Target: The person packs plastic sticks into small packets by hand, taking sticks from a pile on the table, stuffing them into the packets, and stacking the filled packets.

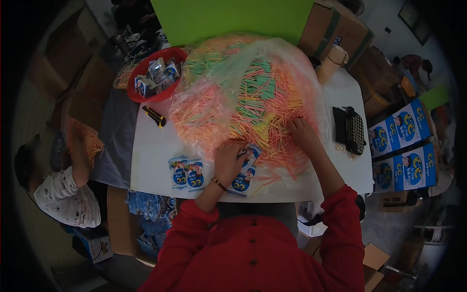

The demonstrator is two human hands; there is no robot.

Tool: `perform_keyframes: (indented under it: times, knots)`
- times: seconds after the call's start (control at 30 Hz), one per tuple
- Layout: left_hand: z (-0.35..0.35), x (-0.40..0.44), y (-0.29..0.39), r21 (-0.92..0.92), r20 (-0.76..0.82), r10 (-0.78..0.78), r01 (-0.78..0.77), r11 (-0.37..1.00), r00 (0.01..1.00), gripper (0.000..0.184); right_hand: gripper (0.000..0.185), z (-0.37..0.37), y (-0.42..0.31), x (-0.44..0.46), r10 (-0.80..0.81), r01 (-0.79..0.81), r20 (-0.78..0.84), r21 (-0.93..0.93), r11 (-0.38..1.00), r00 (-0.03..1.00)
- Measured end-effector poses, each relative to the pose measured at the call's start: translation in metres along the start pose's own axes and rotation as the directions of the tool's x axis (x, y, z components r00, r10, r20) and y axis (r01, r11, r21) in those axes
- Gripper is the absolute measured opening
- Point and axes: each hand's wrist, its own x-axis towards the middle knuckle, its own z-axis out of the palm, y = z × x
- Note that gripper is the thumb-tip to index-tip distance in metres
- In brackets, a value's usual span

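Observation:
A large heap of thin sticks (262, 80) in pink, green, orange and yellow lies in a clear plastic bag (206, 92) on the white table (151, 160). At the heap's near edge is my left hand (228, 159), its fingers curled in beside a blue-and-white printed packet (252, 155); what they grip is partly hidden. My right hand (302, 135) rests on the heap's right side, fingers reaching forward among the sticks and slightly apart. Left of my left hand lie more printed packets (187, 174). Another packet (241, 182) sits by my left wrist.
A red bowl (134, 90) of packets and a box cutter (154, 117) are at the left. A tan bottle (332, 63) and checkered pouch (356, 131) stand right. Printed cartons (408, 168) are stacked beyond. A co-worker (68, 194) sits left, near an open box (121, 221) of packets.

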Motion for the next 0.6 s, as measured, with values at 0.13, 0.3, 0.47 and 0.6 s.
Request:
perform_keyframes:
  times: [0.13, 0.3, 0.47, 0.6]
  knots:
    - [-0.020, 0.000, 0.005, -0.023, -0.016, 0.049, -0.049, 0.999, 0.999, 0.021, 0.021, -0.001, 0.003, -0.004, 0.028, -0.028, -0.034, 0.020, 0.999, 0.999]
    - [-0.036, -0.004, -0.006, -0.129, -0.176, 0.112, -0.136, 0.982, 0.978, 0.015, 0.031, 0.006, 0.010, -0.013, 0.125, -0.111, -0.069, 0.177, 0.978, 0.990]
    - [-0.022, -0.008, -0.026, -0.762, 0.141, -0.324, 0.312, 0.567, 0.935, 0.011, 0.030, 0.012, 0.007, -0.021, 0.349, -0.217, -0.172, 0.516, 0.829, 0.921]
    - [-0.028, -0.005, -0.011, -0.906, 0.242, -0.370, 0.345, 0.246, 0.897, 0.014, 0.030, 0.003, -0.036, -0.017, 0.755, -0.178, 0.047, 0.980, 0.094, 0.654]
